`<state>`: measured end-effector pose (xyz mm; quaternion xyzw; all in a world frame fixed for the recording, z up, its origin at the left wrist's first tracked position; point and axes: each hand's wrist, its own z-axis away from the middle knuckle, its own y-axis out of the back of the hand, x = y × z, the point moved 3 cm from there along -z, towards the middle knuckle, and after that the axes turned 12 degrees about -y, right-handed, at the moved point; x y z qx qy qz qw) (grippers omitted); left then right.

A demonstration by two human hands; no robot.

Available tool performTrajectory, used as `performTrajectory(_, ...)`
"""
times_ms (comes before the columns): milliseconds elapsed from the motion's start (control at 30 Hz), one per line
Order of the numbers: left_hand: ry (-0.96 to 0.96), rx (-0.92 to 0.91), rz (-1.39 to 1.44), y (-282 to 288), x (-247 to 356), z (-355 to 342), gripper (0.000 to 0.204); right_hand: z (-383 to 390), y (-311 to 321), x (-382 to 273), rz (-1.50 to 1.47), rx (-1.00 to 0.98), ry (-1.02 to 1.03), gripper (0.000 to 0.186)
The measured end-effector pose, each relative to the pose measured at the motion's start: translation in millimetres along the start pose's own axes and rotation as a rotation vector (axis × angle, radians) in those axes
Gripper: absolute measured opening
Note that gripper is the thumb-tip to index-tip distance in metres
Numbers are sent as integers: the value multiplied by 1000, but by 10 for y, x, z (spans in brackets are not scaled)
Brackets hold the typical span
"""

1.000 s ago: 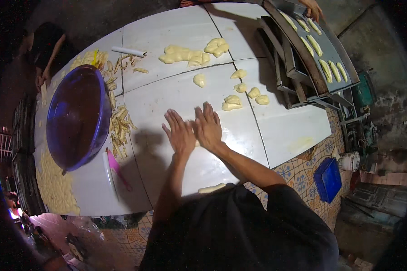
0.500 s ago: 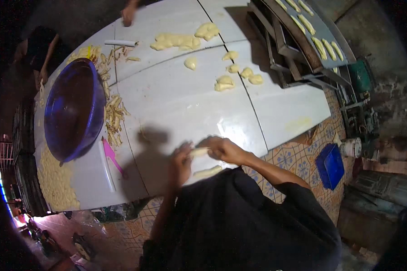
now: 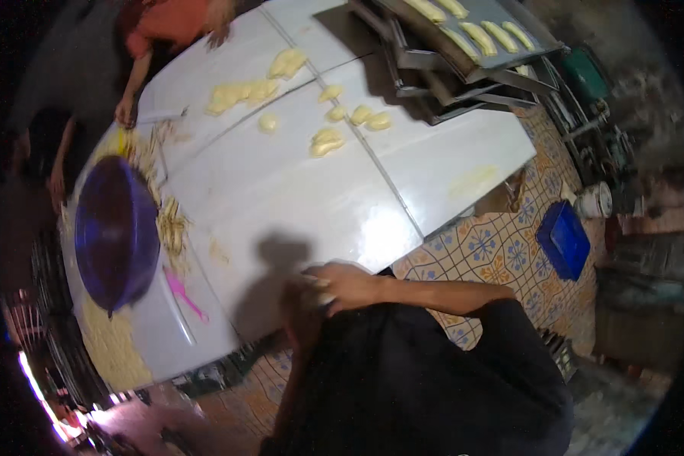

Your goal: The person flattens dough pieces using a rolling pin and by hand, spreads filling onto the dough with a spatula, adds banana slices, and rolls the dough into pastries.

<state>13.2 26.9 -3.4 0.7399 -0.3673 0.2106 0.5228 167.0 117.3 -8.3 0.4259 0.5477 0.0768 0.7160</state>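
My hands meet at the table's near edge, close to my body. My right hand (image 3: 346, 285) has its fingers curled in against my left hand (image 3: 302, 302), which is dark and blurred. Something small and pale shows where they meet; I cannot make out what it is. Beyond them on the white table (image 3: 281, 182) lie pale yellow dough lumps: a folded one (image 3: 327, 142), a long one (image 3: 239, 96), a rounded one (image 3: 287, 63) and several smaller pieces (image 3: 368, 117).
At left stands a big purple basin (image 3: 118, 235), with dough strips (image 3: 173, 226) beside it. A pink tool (image 3: 184, 295) and a white rod (image 3: 178, 310) lie near it. Stacked trays (image 3: 501, 64) hold dough strips at far right. A blue crate (image 3: 562, 240) sits on the floor. Two people work across the table.
My hands have drawn together; the dough strip between them and the one lying before me no longer show. The view has shifted, and a person in an orange top reaches in at far left.
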Motion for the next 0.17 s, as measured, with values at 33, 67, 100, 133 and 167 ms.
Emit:
performTrajectory(33,-63,-52,-186,-92,-230,174,37,-168,-423,203,14,-72,204,53)
performTrajectory(67,-198,-122,-307,-372,-464,268,32,-137,-858,702,-361,-118,-75,46)
performTrajectory(100,-120,-222,-68,-382,-638,351,32,-180,-933,754,-313,95,53,40)
performTrajectory(133,-19,-310,137,-156,-722,444,35,-218,-826,533,-205,288,308,35)
performTrajectory(167,-67,-293,126,-229,-938,219,35,-288,-717,425,-367,245,405,41)
